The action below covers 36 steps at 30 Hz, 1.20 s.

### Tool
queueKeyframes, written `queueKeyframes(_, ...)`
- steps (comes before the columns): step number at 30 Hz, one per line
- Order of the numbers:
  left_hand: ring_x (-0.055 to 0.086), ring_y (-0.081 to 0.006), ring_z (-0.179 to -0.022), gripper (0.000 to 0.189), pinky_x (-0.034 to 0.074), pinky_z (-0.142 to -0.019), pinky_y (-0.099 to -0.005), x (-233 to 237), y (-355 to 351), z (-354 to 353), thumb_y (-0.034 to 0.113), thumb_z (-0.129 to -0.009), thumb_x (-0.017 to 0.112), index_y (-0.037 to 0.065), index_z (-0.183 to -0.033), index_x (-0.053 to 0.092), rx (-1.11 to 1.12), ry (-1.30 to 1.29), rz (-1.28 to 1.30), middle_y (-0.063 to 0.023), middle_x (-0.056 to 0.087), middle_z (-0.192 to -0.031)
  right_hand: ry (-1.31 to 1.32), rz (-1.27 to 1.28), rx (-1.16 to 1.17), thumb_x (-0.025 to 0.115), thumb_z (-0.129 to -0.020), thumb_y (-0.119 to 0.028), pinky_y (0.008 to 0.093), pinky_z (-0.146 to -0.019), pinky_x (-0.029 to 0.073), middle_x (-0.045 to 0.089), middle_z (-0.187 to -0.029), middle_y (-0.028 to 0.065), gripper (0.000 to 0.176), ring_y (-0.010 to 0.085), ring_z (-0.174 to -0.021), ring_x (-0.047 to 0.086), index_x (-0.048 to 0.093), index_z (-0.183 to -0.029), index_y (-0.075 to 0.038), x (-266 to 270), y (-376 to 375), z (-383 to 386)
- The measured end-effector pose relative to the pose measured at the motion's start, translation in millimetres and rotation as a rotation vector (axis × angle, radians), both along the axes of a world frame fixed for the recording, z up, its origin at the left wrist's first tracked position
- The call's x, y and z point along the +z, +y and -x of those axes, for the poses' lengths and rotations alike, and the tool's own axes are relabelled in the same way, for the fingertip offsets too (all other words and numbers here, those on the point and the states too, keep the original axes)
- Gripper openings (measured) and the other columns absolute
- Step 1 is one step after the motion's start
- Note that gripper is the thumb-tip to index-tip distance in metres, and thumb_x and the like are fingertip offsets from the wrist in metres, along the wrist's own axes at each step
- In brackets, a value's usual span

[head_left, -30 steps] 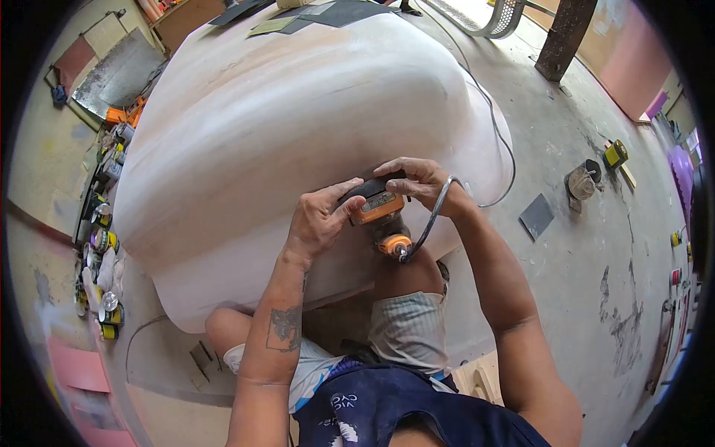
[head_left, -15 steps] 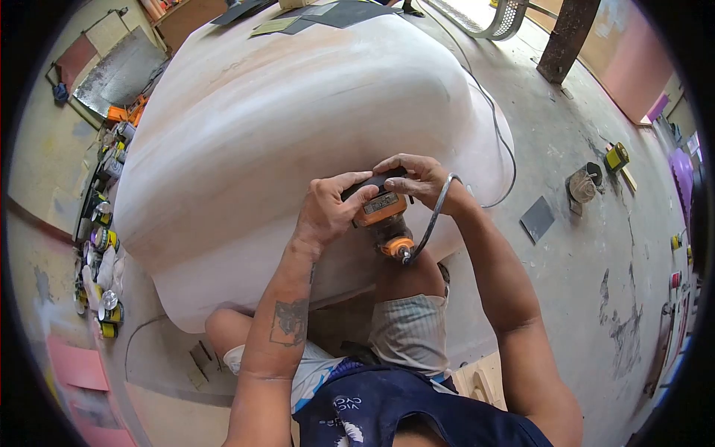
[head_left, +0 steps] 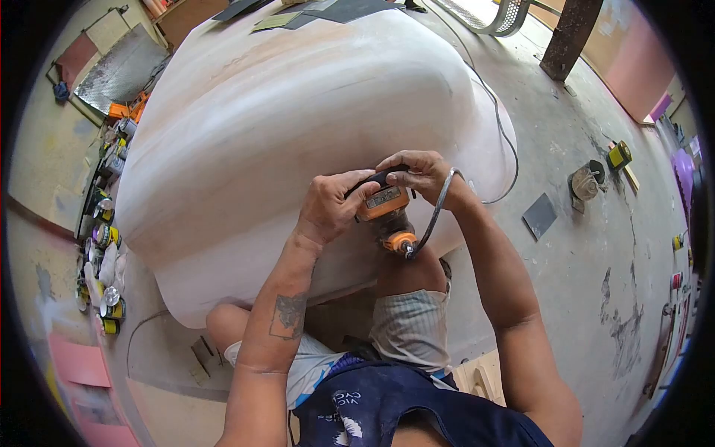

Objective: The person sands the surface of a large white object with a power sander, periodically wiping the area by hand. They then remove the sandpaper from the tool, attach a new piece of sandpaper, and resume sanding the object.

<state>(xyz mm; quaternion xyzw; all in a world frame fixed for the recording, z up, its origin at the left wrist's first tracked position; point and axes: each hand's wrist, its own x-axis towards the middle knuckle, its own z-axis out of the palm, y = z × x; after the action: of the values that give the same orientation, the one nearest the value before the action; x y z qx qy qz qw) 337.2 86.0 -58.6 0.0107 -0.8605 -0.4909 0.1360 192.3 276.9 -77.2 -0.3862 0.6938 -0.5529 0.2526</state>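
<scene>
An orange power sander with a grey hose leans above my right knee, its pad end turned away from me. Along that end lies a dark strip of sandpaper. My left hand pinches the strip's left side between thumb and fingers. From the other side, my right hand is closed on the strip's right part, fingers curled over it. The hose arcs past my right wrist. Just beyond both hands curves a large white, smoothly rounded panel; the underside of the sander is hidden.
Dark sandpaper sheets lie on top of the panel, and another sheet is on the floor at right. Nearby stand a metal can and a yellow-black tin. Several cans line the left side. A cable trails past the panel.
Both hands keep their hold on the sandpaper and sander, with only slight finger shifts. The view has tilted a little.
</scene>
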Motion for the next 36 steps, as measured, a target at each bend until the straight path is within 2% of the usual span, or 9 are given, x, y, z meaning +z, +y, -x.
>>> queueKeyframes(5, 0.071, -0.0088, -0.071, 0.034, 0.058, -0.061, -0.0273, -9, -4, 3, 0.025, -0.1, 0.076, -0.002, -0.122, 0.077, -0.023, 0.041, -0.023, -0.0098, 0.081, -0.088, 0.018, 0.005, 0.005, 0.077, -0.098, -0.021, 0.0285, -0.067, 0.054, 0.075, -0.096, 0.0044, 0.026, 0.0112, -0.077, 0.062, 0.078, -0.119, -0.005, -1, -1, 1)
queueKeyframes(8, 0.07, -0.0075, -0.071, 0.036, 0.057, -0.06, -0.0267, -8, -4, 1, 0.026, -0.1, 0.077, -0.002, -0.123, 0.077, -0.033, 0.065, -0.002, -0.0097, 0.081, -0.088, 0.015, 0.026, 0.01, 0.078, -0.098, -0.023, 0.029, -0.068, 0.054, 0.076, -0.096, 0.0045, 0.027, 0.0117, -0.077, 0.063, 0.078, -0.119, -0.006, -3, 0, 1)
queueKeyframes(11, 0.069, -0.007, -0.071, 0.039, 0.056, -0.06, -0.0267, -18, -5, 3, 0.028, -0.1, 0.077, -0.002, -0.124, 0.076, 0.045, 0.328, 0.146, -0.0098, 0.081, -0.088, 0.043, 0.087, 0.03, 0.077, -0.099, -0.023, 0.0297, -0.069, 0.054, 0.076, -0.098, 0.0049, 0.027, 0.0124, -0.078, 0.063, 0.077, -0.121, -0.006, -12, -2, 5)
queueKeyframes(14, 0.078, -0.0175, -0.078, 0.035, 0.06, -0.071, -0.0304, -4, -6, -12, 0.023, -0.098, 0.077, -0.001, -0.124, 0.075, 0.025, -0.062, -0.045, -0.0198, 0.08, -0.098, 0.014, -0.01, 0.009, 0.077, -0.099, -0.022, 0.03, -0.069, 0.054, 0.076, -0.099, 0.0048, 0.027, 0.0126, -0.08, 0.064, 0.077, -0.121, -0.007, -6, 1, 2)
queueKeyframes(23, 0.079, -0.0187, -0.079, 0.031, 0.06, -0.071, -0.0307, -11, -9, -9, 0.022, -0.1, 0.074, 0.001, -0.123, 0.076, -0.002, 0.06, 0.051, -0.0177, 0.081, -0.096, 0.006, -0.02, 0.015, 0.077, -0.098, -0.023, 0.0294, -0.069, 0.055, 0.076, -0.101, 0.0047, 0.027, 0.0125, -0.083, 0.065, 0.077, -0.121, -0.008, -1, 2, 1)
queueKeyframes(29, 0.075, -0.0116, -0.077, 0.035, 0.059, -0.071, -0.0283, -10, -7, -10, 0.025, -0.099, 0.077, 0.002, -0.125, 0.077, 0.044, -0.036, -0.024, -0.0179, 0.081, -0.099, -0.035, 0.03, 0.053, 0.077, -0.099, -0.024, 0.0289, -0.073, 0.055, 0.077, -0.104, 0.0046, 0.027, 0.0129, -0.087, 0.066, 0.078, -0.121, -0.008, -1, 1, 3)
queueKeyframes(32, 0.069, -0.0078, -0.072, 0.037, 0.058, -0.065, -0.0267, -14, -6, -12, 0.028, -0.101, 0.076, 0.0, -0.125, 0.077, 0.035, -0.042, -0.104, -0.0067, 0.08, -0.088, -0.085, 0.096, 0.105, 0.077, -0.099, -0.024, 0.0292, -0.077, 0.056, 0.077, -0.106, 0.005, 0.027, 0.0143, -0.091, 0.068, 0.078, -0.121, -0.008, 0, 4, 8)
queueKeyframes(35, 0.073, -0.0109, -0.074, 0.035, 0.058, -0.07, -0.029, -10, -2, -11, 0.028, -0.101, 0.075, 0.002, -0.123, 0.077, 0.088, -0.069, -0.086, -0.0162, 0.081, -0.095, -0.028, 0.093, 0.103, 0.077, -0.099, -0.021, 0.0323, -0.083, 0.058, 0.078, -0.109, 0.0057, 0.026, 0.0165, -0.096, 0.071, 0.078, -0.121, -0.008, -4, 4, 13)
queueKeyframes(36, 0.072, -0.0094, -0.073, 0.036, 0.058, -0.068, -0.028, -13, -3, -9, 0.03, -0.102, 0.074, 0.001, -0.123, 0.077, 0.076, 0.015, -0.043, -0.0134, 0.08, -0.092, 0.041, 0.086, 0.09, 0.076, -0.099, -0.02, 0.0336, -0.084, 0.059, 0.078, -0.11, 0.0059, 0.025, 0.0171, -0.097, 0.071, 0.078, -0.121, -0.008, -3, 2, 13)
